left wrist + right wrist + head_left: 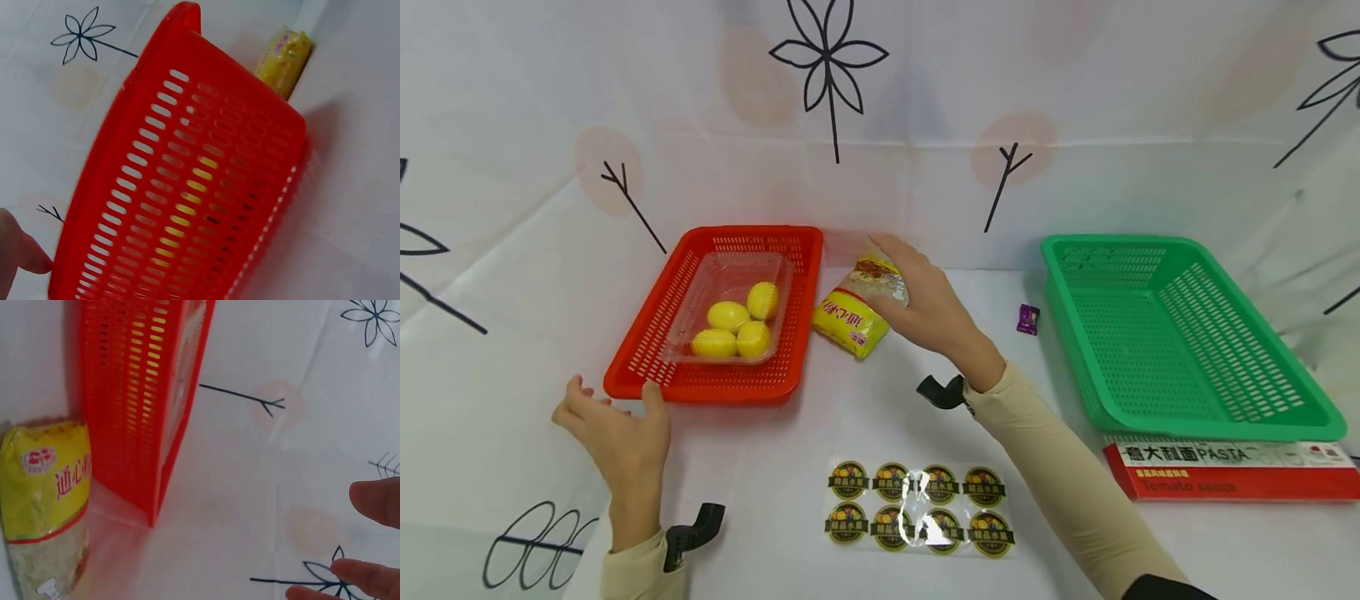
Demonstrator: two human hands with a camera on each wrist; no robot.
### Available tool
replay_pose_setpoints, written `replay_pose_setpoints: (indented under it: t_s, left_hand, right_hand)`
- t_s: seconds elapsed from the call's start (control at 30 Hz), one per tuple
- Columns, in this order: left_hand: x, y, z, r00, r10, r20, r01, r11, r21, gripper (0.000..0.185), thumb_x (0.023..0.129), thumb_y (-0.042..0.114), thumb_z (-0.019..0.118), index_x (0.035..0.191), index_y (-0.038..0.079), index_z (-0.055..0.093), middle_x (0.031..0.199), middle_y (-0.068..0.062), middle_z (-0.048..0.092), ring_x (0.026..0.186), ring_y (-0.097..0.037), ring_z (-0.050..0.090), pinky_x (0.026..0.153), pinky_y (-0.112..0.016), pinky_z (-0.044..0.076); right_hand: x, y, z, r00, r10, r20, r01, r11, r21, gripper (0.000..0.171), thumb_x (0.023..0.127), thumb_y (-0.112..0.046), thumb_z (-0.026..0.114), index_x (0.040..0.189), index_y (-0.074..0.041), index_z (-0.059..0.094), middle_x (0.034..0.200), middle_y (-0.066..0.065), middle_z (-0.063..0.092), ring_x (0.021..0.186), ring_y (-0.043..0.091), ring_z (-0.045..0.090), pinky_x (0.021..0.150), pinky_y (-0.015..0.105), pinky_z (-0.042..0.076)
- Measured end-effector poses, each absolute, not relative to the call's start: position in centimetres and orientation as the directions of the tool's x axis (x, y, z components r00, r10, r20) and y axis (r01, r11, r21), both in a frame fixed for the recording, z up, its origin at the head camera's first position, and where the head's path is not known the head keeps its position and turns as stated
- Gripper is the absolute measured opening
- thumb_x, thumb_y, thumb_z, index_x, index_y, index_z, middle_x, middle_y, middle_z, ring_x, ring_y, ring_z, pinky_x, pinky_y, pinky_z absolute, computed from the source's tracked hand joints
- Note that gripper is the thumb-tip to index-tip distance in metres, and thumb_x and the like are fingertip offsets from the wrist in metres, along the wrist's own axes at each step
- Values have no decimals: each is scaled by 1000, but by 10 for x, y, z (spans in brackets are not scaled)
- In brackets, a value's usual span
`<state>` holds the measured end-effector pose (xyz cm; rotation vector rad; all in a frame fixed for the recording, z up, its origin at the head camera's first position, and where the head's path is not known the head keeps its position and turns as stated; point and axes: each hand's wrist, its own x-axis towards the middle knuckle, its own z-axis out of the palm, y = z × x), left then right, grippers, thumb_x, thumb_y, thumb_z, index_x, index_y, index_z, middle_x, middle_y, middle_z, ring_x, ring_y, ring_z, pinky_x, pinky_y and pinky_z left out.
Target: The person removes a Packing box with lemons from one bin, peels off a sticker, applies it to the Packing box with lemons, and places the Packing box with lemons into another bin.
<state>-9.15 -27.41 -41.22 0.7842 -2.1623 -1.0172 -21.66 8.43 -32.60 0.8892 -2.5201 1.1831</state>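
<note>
The yellow noodle packet (pixel 855 310) carried red Chinese characters on a white-edged band; only part of them read clearly. It lay on the table (pixel 820 433) just beside the red basket (pixel 647 367), its long axis running diagonally, the yellow end toward the person and the clear end toward the backdrop. The right hand (pixel 925 304) rested over the packet's far end, palm down, fingers straight and spread, not curled round it. The left hand (pixel 617 437) stood by the basket's near left corner, fingers relaxed and apart, holding nothing; whether it touched the rim could not be told. Inside the basket a clear tray (pixel 730 310) held four yellow lemons (pixel 730 317). A red box (pixel 1232 471) by the green basket (pixel 1187 333) read "PASTA" and "Tomato sauce". A sticker sheet (pixel 917 507) showed eight round labels, their writing too small to read.
</note>
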Motion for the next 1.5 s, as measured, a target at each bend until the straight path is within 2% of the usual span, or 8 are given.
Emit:
replay_pose_setpoints:
  t_s: [0.1, 0.23, 0.3, 0.4, 0.57, 0.8, 1.07, 1.5]
  left_hand:
    - [-93, -276, -420, -605, -762, 232, -214, 436, 874, 77, 100, 28, 61, 159, 7, 17, 136, -12, 35, 104, -19, 47, 84, -24, 42]
    - [-96, -277, -429, -632, -767, 110, -73, 199, 977, 68, 103, 25, 63, 154, 12, 19, 120, -4, 43, 89, -11, 58, 73, -13, 52]
    - [-98, -276, -431, -652, -757, 43, 12, 46, 999, 64, 104, 23, 64, 150, 16, 21, 123, -6, 48, 90, -12, 65, 69, -18, 56]
    - [-99, -273, -432, -669, -742, -48, 135, -185, 973, 54, 104, 18, 65, 144, 16, 28, 137, -17, 52, 96, -19, 71, 70, -25, 59]
    - [-98, -271, -433, -701, -704, -115, 249, -392, 886, 46, 104, 19, 66, 141, 6, 42, 147, -22, 51, 91, -25, 75, 70, -31, 60]
    - [-95, -271, -438, -718, -689, -100, 283, -420, 862, 45, 105, 22, 64, 141, 1, 48, 142, -23, 54, 72, -23, 75, 66, -33, 61]
    - [-99, -268, -441, -700, -711, -68, 338, -414, 845, 23, 105, 18, 63, 110, 4, 46, 138, -25, 53, 61, -21, 71, 61, -31, 61]
    - [-100, -266, -445, -687, -727, -14, 352, -350, 868, 24, 106, 20, 63, 118, 3, 50, 140, -28, 54, 64, -21, 70, 61, -27, 60]
  right_hand:
    - [-224, 69, -325, -783, -467, 411, -611, 458, -645, 67, 99, -25, 67, 159, -12, 42, 157, 5, 46, 137, 23, 45, 113, 44, 39]
    - [-234, 51, -327, -757, -520, 395, -631, 427, -648, 66, 98, -22, 69, 158, -10, 42, 154, 4, 48, 137, 20, 44, 113, 39, 37]
    - [-239, 42, -328, -757, -539, 370, -625, 429, -652, 68, 98, -21, 69, 159, -10, 42, 156, 4, 47, 140, 20, 43, 115, 39, 36]
    - [-244, 31, -329, -782, -555, 282, -575, 470, -670, 69, 99, -26, 68, 160, -9, 39, 159, 5, 45, 136, 20, 50, 110, 38, 43]
    - [-254, 12, -329, -803, -567, 184, -511, 496, -702, 70, 101, -29, 68, 159, -5, 38, 159, 10, 44, 136, 29, 49, 108, 42, 46]
    - [-263, -15, -328, -804, -588, 93, -450, 498, -742, 71, 101, -33, 66, 159, -5, 36, 158, 11, 45, 141, 28, 44, 112, 45, 41]
    - [-270, -38, -327, -833, -554, -11, -365, 563, -742, 74, 102, -37, 67, 160, -7, 33, 157, 11, 46, 135, 25, 49, 110, 42, 44]
    - [-275, -75, -333, -865, -485, -127, -188, 549, -814, 74, 100, -37, 67, 160, -9, 35, 157, 9, 45, 131, 26, 48, 110, 46, 44]
